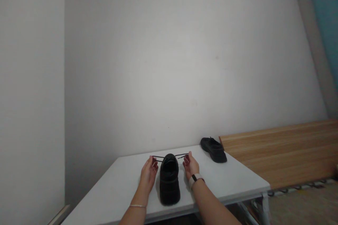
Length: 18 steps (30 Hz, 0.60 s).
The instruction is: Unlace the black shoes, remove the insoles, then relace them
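A black lace-up shoe (pixel 169 186) stands upright on the white table, its heel towards me and its toe towards the wall. To its left, my left hand (pixel 150 171) pinches one black shoelace (pixel 158 156), which stretches taut out from the shoe. On the other side my right hand (pixel 190 166) grips the opposite lace (pixel 181 155) between thumb and finger, also drawn out sideways. The shoe's tongue and eyelets are too dark and small to make out. Neither hand touches the shoe's body.
A second black shoe (pixel 213 149) rests near the table's back right corner. The white table (pixel 116 182) meets a pale wall (pixel 169 77) behind. To the right of the table is a wood-grain panel (pixel 280 151).
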Each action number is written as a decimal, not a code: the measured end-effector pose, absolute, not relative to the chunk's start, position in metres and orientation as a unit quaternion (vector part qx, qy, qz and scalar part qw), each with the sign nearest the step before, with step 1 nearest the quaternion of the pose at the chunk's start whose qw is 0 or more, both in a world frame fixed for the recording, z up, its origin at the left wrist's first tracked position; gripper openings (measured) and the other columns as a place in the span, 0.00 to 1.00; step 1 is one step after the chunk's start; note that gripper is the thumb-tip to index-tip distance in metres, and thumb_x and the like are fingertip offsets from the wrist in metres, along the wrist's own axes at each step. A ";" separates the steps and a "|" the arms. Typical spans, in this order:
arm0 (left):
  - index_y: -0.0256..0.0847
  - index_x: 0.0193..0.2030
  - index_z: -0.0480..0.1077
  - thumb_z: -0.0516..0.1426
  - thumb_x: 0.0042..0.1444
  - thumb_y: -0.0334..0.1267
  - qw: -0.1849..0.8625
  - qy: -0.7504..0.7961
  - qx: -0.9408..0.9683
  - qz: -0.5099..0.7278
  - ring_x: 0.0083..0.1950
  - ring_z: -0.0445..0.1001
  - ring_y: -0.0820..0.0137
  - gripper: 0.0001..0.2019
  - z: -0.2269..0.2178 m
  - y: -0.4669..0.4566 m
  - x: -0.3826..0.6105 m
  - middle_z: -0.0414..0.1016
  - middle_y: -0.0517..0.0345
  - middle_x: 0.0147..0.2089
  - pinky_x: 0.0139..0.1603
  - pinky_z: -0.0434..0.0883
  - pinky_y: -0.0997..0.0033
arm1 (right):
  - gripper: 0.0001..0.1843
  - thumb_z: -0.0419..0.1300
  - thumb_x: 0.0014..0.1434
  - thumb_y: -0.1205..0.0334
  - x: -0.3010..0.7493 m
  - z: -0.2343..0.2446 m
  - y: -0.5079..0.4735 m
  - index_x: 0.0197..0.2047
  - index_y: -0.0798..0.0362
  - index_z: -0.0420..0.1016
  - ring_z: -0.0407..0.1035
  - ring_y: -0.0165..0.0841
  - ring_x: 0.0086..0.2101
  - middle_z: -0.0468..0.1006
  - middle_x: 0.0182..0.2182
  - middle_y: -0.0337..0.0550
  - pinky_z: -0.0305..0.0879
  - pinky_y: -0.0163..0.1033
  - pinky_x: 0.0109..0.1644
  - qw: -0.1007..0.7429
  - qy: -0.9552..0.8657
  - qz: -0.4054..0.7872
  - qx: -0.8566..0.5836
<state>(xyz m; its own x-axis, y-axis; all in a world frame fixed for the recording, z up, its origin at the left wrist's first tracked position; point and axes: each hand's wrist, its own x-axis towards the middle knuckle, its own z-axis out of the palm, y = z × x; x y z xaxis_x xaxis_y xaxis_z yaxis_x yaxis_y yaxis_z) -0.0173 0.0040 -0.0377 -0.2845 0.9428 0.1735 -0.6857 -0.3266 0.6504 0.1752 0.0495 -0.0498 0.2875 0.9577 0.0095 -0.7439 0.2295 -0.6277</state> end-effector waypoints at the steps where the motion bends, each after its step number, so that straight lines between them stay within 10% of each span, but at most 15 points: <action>1: 0.37 0.33 0.72 0.62 0.58 0.33 0.535 0.224 0.269 0.769 0.28 0.73 0.75 0.04 -0.037 0.004 -0.017 0.74 0.58 0.31 0.29 0.70 0.78 | 0.13 0.57 0.66 0.55 0.175 -0.049 0.049 0.34 0.56 0.70 0.68 0.27 0.26 0.73 0.28 0.36 0.66 0.34 0.31 0.757 -0.196 0.571 -0.249; 11: 0.35 0.34 0.69 0.54 0.66 0.33 0.582 0.147 0.248 0.761 0.14 0.53 0.84 0.09 -0.031 -0.002 -0.019 0.58 0.70 0.19 0.14 0.54 0.83 | 0.12 0.65 0.58 0.57 0.175 -0.043 0.042 0.29 0.54 0.69 0.65 0.24 0.22 0.73 0.24 0.35 0.64 0.31 0.26 0.745 -0.194 0.613 -0.176; 18: 0.39 0.47 0.73 0.58 0.57 0.23 0.571 0.162 0.284 0.753 0.22 0.66 0.82 0.13 -0.034 -0.001 -0.019 0.71 0.63 0.29 0.21 0.63 0.83 | 0.17 0.62 0.58 0.47 0.171 -0.040 0.037 0.28 0.53 0.73 0.64 0.26 0.19 0.74 0.22 0.38 0.60 0.33 0.23 0.712 -0.249 0.627 -0.193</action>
